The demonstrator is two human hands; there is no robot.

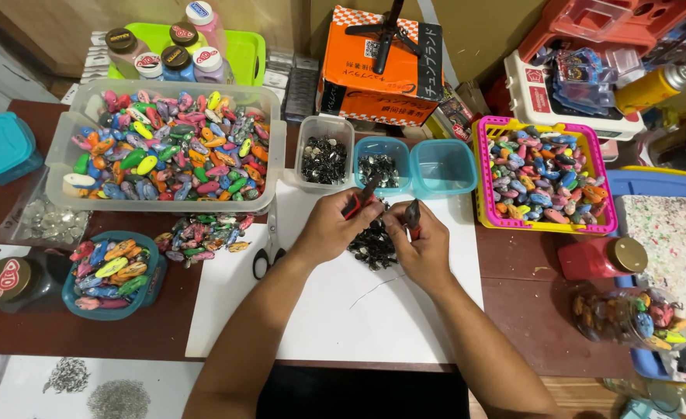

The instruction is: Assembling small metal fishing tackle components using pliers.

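My left hand point(329, 226) grips red-handled pliers point(361, 199) whose jaws point toward the middle. A second pair of red-handled pliers point(413, 216) is held upright in my right hand point(424, 250). Both hands meet over a pile of small dark metal pieces point(374, 247) lying on a white sheet point(343, 310). What sits between the plier tips is too small to make out.
A large clear bin of colourful oval charms point(172, 147) stands at the back left. A pink basket of charms point(543, 178) is on the right, with small tubs of metal parts point(324, 155) and teal tubs point(413, 167) behind my hands. Scissors point(269, 252) lie to the left, near a teal bowl of charms point(112, 273).
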